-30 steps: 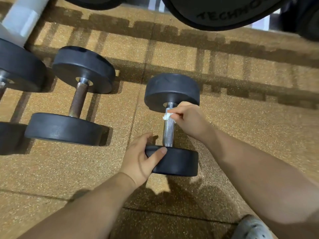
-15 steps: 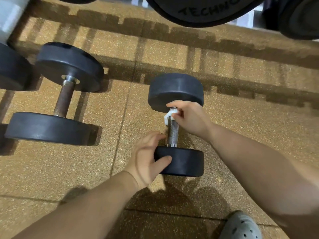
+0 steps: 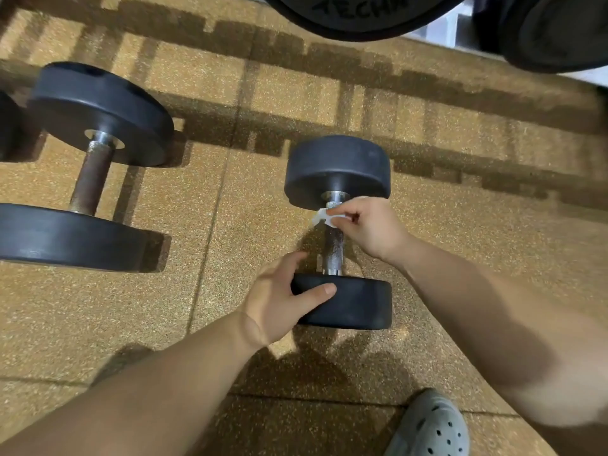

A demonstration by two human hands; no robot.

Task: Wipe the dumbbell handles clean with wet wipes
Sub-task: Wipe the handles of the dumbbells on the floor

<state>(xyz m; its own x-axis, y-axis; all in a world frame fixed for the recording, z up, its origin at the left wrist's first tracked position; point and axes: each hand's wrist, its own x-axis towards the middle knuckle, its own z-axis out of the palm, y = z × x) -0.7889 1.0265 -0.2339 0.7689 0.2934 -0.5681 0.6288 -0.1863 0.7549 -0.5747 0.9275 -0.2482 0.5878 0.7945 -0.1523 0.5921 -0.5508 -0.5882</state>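
R grip [image 3: 367, 227] on wipe [image 3: 320, 220], speckled floor [image 3: 477, 258]

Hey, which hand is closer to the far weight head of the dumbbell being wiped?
Right. The right hand pinches the wipe on the handle just beneath the far head; the left hand grips the near head at the handle's opposite end.

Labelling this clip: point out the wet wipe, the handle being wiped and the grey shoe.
wet wipe [image 3: 320, 220], head view, its white left edge.
handle [image 3: 333, 248], head view, bare middle of bar.
grey shoe [image 3: 431, 422], head view, perforated top.
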